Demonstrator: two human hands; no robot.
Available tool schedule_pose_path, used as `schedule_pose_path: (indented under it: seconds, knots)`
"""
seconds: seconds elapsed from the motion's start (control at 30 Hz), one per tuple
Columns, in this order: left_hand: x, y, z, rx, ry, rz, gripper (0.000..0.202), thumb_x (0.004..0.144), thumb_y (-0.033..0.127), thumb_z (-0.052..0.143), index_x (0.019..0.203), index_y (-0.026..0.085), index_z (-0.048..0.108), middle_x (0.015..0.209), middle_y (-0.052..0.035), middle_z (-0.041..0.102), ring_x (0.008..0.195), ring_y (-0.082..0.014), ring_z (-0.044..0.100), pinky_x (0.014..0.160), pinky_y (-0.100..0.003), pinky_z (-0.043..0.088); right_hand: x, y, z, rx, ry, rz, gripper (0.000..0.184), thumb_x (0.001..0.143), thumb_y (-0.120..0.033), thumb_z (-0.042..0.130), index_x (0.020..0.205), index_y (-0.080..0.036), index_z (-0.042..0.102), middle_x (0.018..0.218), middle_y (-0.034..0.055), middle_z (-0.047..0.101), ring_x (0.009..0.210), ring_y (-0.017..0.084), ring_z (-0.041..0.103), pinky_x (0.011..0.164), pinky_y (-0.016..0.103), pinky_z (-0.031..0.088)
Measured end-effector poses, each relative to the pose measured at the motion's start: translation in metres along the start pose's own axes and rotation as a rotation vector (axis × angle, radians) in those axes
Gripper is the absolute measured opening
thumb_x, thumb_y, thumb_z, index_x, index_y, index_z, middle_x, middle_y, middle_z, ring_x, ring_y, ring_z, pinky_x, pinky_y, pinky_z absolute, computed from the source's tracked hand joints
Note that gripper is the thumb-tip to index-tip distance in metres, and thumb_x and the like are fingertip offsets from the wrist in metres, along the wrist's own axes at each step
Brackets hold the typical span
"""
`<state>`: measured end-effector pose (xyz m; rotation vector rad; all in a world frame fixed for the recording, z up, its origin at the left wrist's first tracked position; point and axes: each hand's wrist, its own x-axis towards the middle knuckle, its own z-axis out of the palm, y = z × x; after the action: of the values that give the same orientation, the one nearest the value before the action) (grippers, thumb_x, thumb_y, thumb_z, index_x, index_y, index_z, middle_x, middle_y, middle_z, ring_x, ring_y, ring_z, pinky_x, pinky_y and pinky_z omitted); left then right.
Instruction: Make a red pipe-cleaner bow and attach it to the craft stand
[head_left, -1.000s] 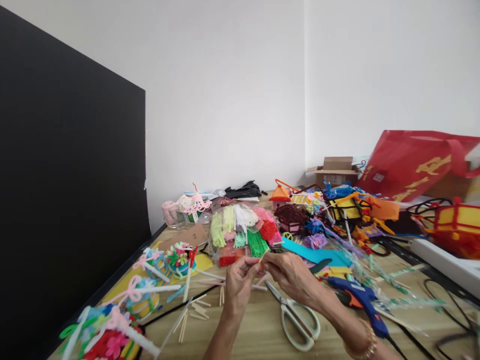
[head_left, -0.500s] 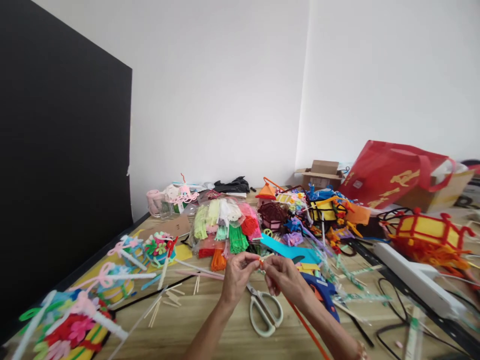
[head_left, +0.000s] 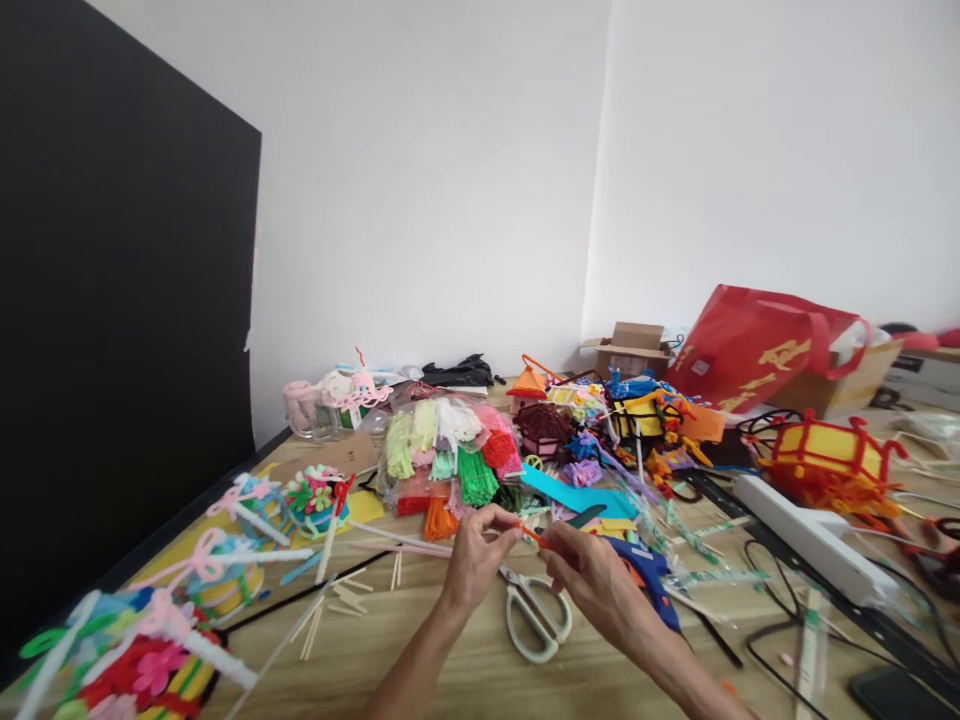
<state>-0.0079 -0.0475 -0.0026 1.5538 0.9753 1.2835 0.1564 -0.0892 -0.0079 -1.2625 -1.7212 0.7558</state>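
Between my two hands, over the middle of the table, an orange pipe cleaner (head_left: 532, 536) is stretched. My left hand (head_left: 478, 555) pinches one end between thumb and fingertips. My right hand (head_left: 589, 570) grips the pipe cleaner a short way to the right, fingers curled round it. A pair of scissors with pale handles (head_left: 538, 620) lies on the wood just below my hands. Beyond them rest bundles of orange (head_left: 441, 518) and green pipe cleaners (head_left: 477, 476). A blue glue gun (head_left: 651, 575) lies beside my right wrist, partly covered by it.
Flower-decorated craft pieces (head_left: 157, 655) crowd the left side, with wooden sticks (head_left: 346, 600) nearby. To the right are a white power strip (head_left: 814, 540), black cables and a yellow-and-red lantern (head_left: 829, 455). A red bag (head_left: 757, 350) and a cardboard box (head_left: 630, 350) stand at the back.
My right hand has moved slightly right, away from the left, exposing a short length of the pipe cleaner. Its long orange tail below my right hand no longer shows. The view has shifted slightly rightward.
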Motion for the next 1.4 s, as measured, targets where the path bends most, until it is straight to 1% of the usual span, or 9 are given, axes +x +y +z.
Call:
schedule_pose_path:
  seconds: [0.17, 0.3, 0.43, 0.53, 0.6, 0.73, 0.87, 1.13, 1.4]
  knots:
    - [-0.004, -0.003, -0.013, 0.084, -0.061, 0.05, 0.01, 0.07, 0.025, 0.067, 0.068, 0.015, 0.066, 0.07, -0.0035, 0.064, 0.065, -0.0166, 0.059, 0.06, -0.024, 0.046, 0.009, -0.008, 0.022, 0.017, 0.075, -0.023, 0.025, 0.086, -0.041, 0.049, 0.074, -0.019, 0.053, 0.061, 0.0, 0.059, 0.055, 0.016, 0.057, 0.053, 0.025, 0.04]
    - [-0.004, -0.006, -0.022, 0.02, -0.08, 0.03, 0.014, 0.07, 0.028, 0.068, 0.066, 0.014, 0.064, 0.069, -0.0029, 0.063, 0.064, -0.0158, 0.058, 0.06, -0.025, 0.045, 0.02, -0.011, 0.038, 0.047, 0.073, -0.028, 0.034, 0.09, -0.046, 0.041, 0.075, -0.018, 0.053, 0.048, -0.0052, 0.046, 0.042, 0.012, 0.047, 0.041, 0.021, 0.033]
    - [0.0, -0.006, -0.036, -0.295, -0.16, -0.162, 0.026, 0.065, 0.036, 0.073, 0.075, 0.014, 0.065, 0.068, -0.0027, 0.064, 0.065, -0.015, 0.059, 0.061, -0.025, 0.046, 0.025, -0.023, 0.039, 0.038, 0.072, -0.08, 0.035, 0.09, -0.046, 0.043, 0.072, -0.018, 0.053, 0.054, -0.004, 0.047, 0.048, 0.012, 0.044, 0.045, 0.022, 0.032]
    - [0.0, -0.005, -0.048, -0.463, -0.344, -0.374, 0.042, 0.074, 0.052, 0.061, 0.079, 0.011, 0.066, 0.067, -0.0055, 0.064, 0.062, -0.0149, 0.059, 0.059, -0.026, 0.045, 0.025, -0.035, 0.035, -0.032, 0.058, -0.165, 0.029, 0.091, -0.04, 0.047, 0.075, -0.018, 0.057, 0.068, 0.0006, 0.056, 0.062, 0.014, 0.051, 0.059, 0.025, 0.038]
    - [0.0, -0.004, -0.053, -0.521, -0.468, -0.476, 0.054, 0.077, 0.061, 0.051, 0.071, 0.009, 0.065, 0.058, -0.0057, 0.061, 0.057, -0.0153, 0.059, 0.058, -0.027, 0.045, 0.026, -0.04, 0.031, -0.153, 0.005, -0.268, 0.025, 0.093, -0.034, 0.045, 0.078, -0.018, 0.059, 0.075, 0.0019, 0.058, 0.067, 0.015, 0.054, 0.063, 0.026, 0.039]
    - [0.0, -0.004, -0.055, -0.695, -0.612, -0.569, 0.059, 0.075, 0.067, 0.048, 0.052, 0.013, 0.055, 0.042, 0.0013, 0.046, 0.05, -0.0159, 0.057, 0.059, -0.031, 0.045, 0.029, -0.047, 0.028, -0.369, -0.121, -0.407, 0.025, 0.096, -0.027, 0.04, 0.081, -0.019, 0.058, 0.082, 0.0038, 0.058, 0.072, 0.015, 0.056, 0.063, 0.025, 0.04]
    - [0.0, 0.0, -0.055, -0.821, -0.66, -0.599, 0.049, 0.071, 0.06, 0.06, 0.053, 0.017, 0.044, 0.042, 0.0068, 0.037, 0.047, -0.0133, 0.053, 0.058, -0.029, 0.044, 0.031, -0.051, 0.024, -0.465, -0.184, -0.506, 0.021, 0.096, -0.026, 0.039, 0.091, -0.02, 0.059, 0.085, 0.0053, 0.059, 0.075, 0.015, 0.057, 0.065, 0.025, 0.042]
    - [-0.006, 0.013, -0.05, -0.846, -0.571, -0.488, 0.048, 0.069, 0.059, 0.063, 0.054, 0.019, 0.04, 0.041, 0.0096, 0.026, 0.043, -0.0097, 0.041, 0.054, -0.026, 0.039, 0.034, -0.047, 0.022, -0.438, -0.131, -0.618, 0.018, 0.095, -0.023, 0.04, 0.09, -0.019, 0.057, 0.084, 0.0063, 0.059, 0.074, 0.015, 0.057, 0.061, 0.024, 0.04]
    - [-0.013, 0.016, -0.042, -0.285, -0.163, -0.069, 0.05, 0.08, 0.062, 0.045, 0.054, 0.02, 0.042, 0.052, 0.0035, 0.04, 0.053, -0.0124, 0.045, 0.057, -0.027, 0.038, 0.031, -0.073, 0.037, 0.047, -0.105, -0.303, 0.022, 0.093, -0.027, 0.048, 0.075, -0.018, 0.057, 0.073, 0.0012, 0.059, 0.068, 0.013, 0.054, 0.063, 0.023, 0.039]
